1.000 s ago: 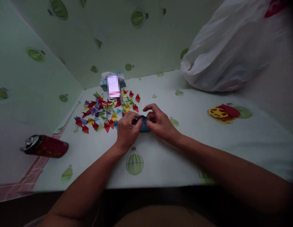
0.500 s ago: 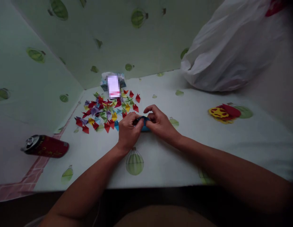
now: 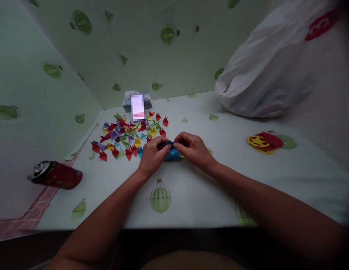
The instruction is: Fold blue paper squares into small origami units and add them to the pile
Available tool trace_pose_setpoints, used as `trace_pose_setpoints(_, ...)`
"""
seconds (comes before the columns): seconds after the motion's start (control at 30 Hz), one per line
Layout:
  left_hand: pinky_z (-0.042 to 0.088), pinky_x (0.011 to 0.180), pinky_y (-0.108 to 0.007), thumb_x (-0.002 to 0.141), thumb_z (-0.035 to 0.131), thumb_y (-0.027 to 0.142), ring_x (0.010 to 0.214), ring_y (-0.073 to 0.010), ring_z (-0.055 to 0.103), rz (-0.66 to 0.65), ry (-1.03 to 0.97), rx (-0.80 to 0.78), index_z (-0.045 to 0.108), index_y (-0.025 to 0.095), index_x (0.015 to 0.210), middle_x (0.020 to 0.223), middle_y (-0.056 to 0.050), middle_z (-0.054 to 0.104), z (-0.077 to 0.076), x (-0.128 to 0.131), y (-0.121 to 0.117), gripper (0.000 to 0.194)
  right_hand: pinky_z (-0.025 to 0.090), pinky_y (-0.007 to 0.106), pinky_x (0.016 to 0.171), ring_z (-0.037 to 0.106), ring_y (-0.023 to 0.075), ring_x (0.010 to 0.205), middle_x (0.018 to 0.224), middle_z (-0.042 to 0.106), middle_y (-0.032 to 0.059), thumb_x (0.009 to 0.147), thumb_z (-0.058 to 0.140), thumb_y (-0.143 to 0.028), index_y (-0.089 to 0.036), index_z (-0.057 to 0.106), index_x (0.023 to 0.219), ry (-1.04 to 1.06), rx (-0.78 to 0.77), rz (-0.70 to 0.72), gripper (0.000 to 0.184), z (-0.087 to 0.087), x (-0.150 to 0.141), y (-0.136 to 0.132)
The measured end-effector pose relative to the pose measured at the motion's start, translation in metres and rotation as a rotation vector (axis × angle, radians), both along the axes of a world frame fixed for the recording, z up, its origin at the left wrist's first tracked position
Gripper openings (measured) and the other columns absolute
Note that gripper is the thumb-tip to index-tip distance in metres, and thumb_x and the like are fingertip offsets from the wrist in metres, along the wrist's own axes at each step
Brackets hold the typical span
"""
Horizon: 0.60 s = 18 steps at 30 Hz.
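Between my two hands is a piece of blue paper (image 3: 172,154), partly folded, at the middle of the table. My left hand (image 3: 154,153) is closed on its left side, thumb and fingers pinching the upper edge. My right hand (image 3: 193,148) pinches the same edge from the right with thumb and forefinger. Fingers hide part of the paper's folds. A sliver of something yellow shows under the right end of the blue paper. Just beyond my left hand lies a spread of small folded paper pieces (image 3: 128,152) in red, yellow, purple, green and blue.
A lit phone (image 3: 138,107) leans against a tissue box (image 3: 126,104) at the back. A red can (image 3: 56,174) stands at the left edge. At right lie yellow and red cut-out shapes (image 3: 259,142), below a large white plastic bag (image 3: 256,82). Patterned walls border the table.
My right forefinger has come down from a raised position to the paper's edge. More of the blue paper shows below my fingers. The whole view has shifted slightly.
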<state>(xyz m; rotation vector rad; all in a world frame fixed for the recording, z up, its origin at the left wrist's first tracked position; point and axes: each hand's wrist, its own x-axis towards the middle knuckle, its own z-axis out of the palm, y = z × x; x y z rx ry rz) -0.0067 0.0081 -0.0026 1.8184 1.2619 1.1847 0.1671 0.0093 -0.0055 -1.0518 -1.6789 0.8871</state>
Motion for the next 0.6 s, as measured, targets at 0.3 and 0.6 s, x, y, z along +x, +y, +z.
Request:
trace_pose_setpoints(0.3,0.056,0.066,-0.028,0.08,0.07,0.032,0.066,-0.0135,0.065,-0.019,-0.246,-0.193,0.068,0.017,0.085,0.076,0.0,0.067,0.0022,0.001,-0.0018,0.016,0.039,0.026,0.059,0.049,0.0132,0.065,0.069,0.055,-0.001,0.08,0.062,-0.03,-0.018,0.058,0.075,0.087,-0.086,-0.015,0.014,-0.0024,-0.0011,0.0)
trace_pose_setpoints(0.6,0.05,0.058,-0.026,0.08,0.069,0.029,0.061,-0.0132,0.06,0.045,-0.097,-0.068,0.071,0.019,0.076,0.069,-0.001,0.067,0.0027,-0.0019,-0.0009,0.012,0.04,0.027,0.056,0.051,0.0117,0.056,0.061,0.055,-0.0032,0.087,0.062,-0.04,-0.018,0.058,0.077,0.159,-0.153,0.12,0.024,-0.005,-0.001,0.0006)
